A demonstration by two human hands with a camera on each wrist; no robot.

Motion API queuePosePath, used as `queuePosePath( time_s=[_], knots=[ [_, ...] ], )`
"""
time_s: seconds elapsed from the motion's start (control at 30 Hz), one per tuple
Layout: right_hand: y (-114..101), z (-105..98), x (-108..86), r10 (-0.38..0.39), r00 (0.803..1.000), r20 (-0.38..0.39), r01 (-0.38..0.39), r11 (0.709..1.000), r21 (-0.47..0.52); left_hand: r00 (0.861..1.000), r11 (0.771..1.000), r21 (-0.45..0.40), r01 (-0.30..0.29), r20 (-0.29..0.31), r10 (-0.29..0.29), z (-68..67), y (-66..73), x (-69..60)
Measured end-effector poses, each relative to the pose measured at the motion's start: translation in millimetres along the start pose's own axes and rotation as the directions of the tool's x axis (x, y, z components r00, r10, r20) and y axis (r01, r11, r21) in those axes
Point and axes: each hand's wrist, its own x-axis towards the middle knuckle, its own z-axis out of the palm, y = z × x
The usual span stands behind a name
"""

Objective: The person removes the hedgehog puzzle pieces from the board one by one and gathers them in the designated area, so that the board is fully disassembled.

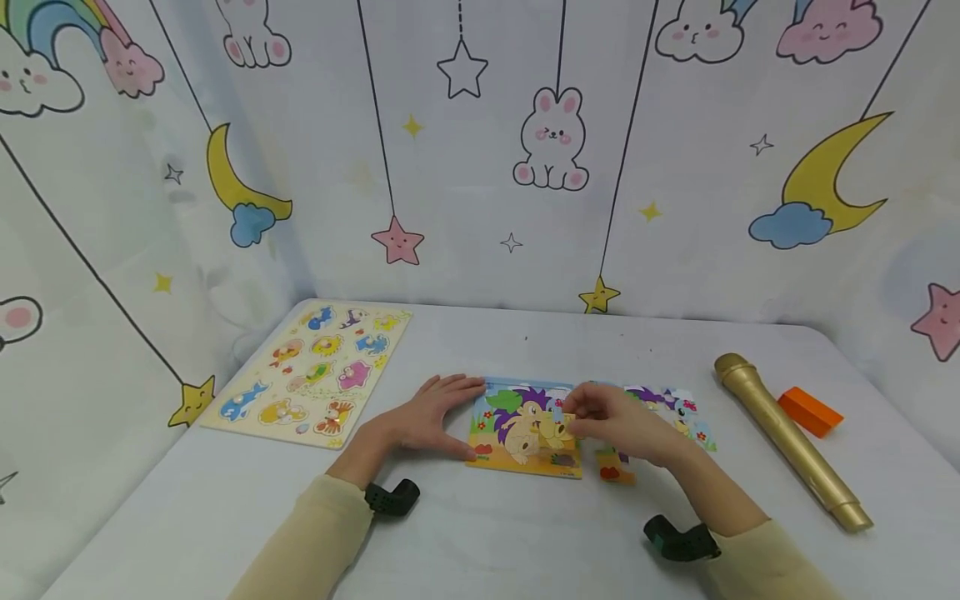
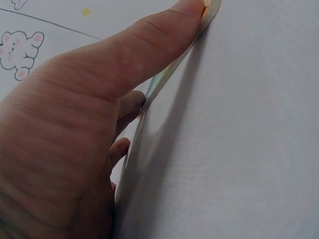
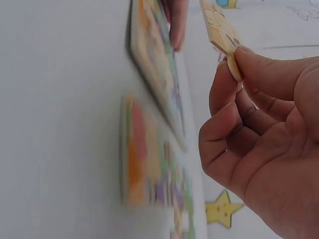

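Note:
My left hand (image 1: 431, 417) lies at the left side of a small hedgehog jigsaw board (image 1: 525, 468). Its fingers are extended, with the thumb touching the lower left edge and the index finger near the upper left corner. Over the board's right side, my right hand (image 1: 622, 421) pinches a yellowish puzzle piece (image 3: 222, 32) between thumb and index finger. In the right wrist view the piece is tilted and held above the board. Beside the board, partly hidden by my right hand, are other puzzle pieces (image 1: 617, 472) with a similar colourful picture.
A cream puzzle board (image 1: 341, 346) with sea animals lies at the table's left. To the right are a gold microphone-shaped stick (image 1: 795, 446) and an orange block (image 1: 810, 411). A printed curtain (image 1: 480, 167) stands behind the white table (image 1: 480, 542).

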Motion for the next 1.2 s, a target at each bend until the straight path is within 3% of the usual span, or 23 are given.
queuePosePath(
  time_s=[0.37, 0.67, 0.9, 1.2],
  knots=[
    [31.4, -33.5, -48.6, 0.045, 0.999, -0.007, -0.045, 0.999, -0.014, 1.0, 1.0, 0.006, 0.003, -0.009, -0.003, 0.3, 0.6, -0.9],
    [46.0, -48.1, -74.4, 0.077, 0.997, -0.029, -0.078, 0.997, -0.027, 1.0, 1.0, -0.004, 0.002, -0.014, -0.002, 0.7, 2.0, -1.4],
    [57.0, -55.3, -86.2, 0.119, 0.992, -0.043, -0.122, 0.991, -0.053, 1.0, 1.0, 0.001, 0.015, -0.011, -0.015, 0.9, 2.0, -1.0],
    [60.5, -53.6, -86.6, 0.092, 0.994, -0.062, -0.098, 0.989, -0.111, 1.0, 1.0, 0.004, 0.013, -0.007, -0.013, 0.0, 2.8, -1.7]
  ],
)
